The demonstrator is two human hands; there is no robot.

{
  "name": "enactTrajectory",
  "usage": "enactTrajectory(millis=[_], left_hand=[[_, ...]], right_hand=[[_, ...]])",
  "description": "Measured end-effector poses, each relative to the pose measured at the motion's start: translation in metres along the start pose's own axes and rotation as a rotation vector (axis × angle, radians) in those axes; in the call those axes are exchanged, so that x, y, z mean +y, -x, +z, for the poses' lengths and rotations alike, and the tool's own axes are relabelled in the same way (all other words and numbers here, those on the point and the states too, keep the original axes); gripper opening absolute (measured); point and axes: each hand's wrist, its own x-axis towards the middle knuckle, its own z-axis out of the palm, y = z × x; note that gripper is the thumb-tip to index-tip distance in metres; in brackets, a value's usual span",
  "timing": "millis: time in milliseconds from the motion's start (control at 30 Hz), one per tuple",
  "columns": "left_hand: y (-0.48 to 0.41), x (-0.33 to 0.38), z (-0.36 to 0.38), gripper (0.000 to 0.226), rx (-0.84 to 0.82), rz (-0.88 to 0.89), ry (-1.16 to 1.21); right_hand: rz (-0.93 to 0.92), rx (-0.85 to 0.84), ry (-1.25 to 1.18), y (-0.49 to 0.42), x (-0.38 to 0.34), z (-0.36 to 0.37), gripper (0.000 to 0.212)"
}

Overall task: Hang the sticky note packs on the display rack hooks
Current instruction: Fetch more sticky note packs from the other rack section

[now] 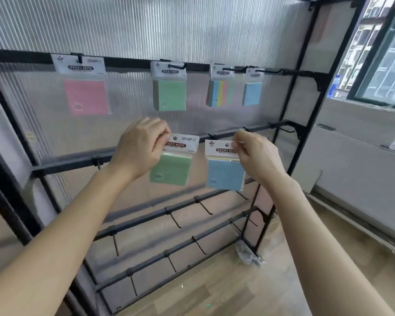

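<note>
So the top rail of the black metal display rack (66, 164) is already filled: a pink square sticky note pack (86, 96) at upper left, then a green one (169, 94), a striped multicolour one (220, 92) and a small blue one (252, 93), each hanging from its own hook by its white header card.

Now for the second rail, dead centre of the frame. The left hand (144, 147) has its fingers curled, pinching the top left corner of the header on a green sticky note pack in clear plastic (171, 169). The right hand (258, 156) does the same on the top right corner of a light blue pack (225, 174). My guess is that holding them by the outer corners keeps the little hang holes uncovered for lining up with hooks.

Both packs sit right at rail height, side by side and just apart. Can't tell whether either hole is on a hook yet. The lower rails' thin black hooks (176, 221) are all bare.
</note>
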Motion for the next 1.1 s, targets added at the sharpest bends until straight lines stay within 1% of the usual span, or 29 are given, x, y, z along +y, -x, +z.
enactTrajectory(millis=[200, 300, 500, 667, 833, 967, 1100], left_hand=[[-0.053, -0.014, 0.010, 0.012, 0.059, -0.037, -0.054], [-0.079, -0.014, 0.010, 0.013, 0.089, -0.063, -0.071], [-0.122, -0.006, 0.011, 0.014, 0.101, -0.165, -0.046], [-0.140, -0.008, 0.018, 0.015, 0.094, -0.233, -0.111], [-0.148, -0.010, 0.024, 0.014, 0.141, -0.302, -0.204], [-0.154, -0.007, 0.026, 0.013, 0.167, -0.345, -0.184], [-0.160, -0.006, 0.028, 0.016, 0.146, -0.402, -0.194]], right_hand=[[-0.073, 0.035, -0.012, -0.060, 0.020, 0.010, 0.012], [-0.104, 0.043, -0.034, -0.082, 0.027, 0.014, 0.013], [-0.154, 0.053, -0.078, -0.119, 0.040, 0.020, 0.014], [-0.217, 0.038, -0.105, -0.146, 0.053, 0.025, 0.016], [-0.285, 0.013, -0.168, -0.166, 0.066, 0.027, 0.014], [-0.324, -0.011, -0.203, -0.174, 0.072, 0.030, 0.014], [-0.358, -0.017, -0.233, -0.179, 0.077, 0.033, 0.015]])
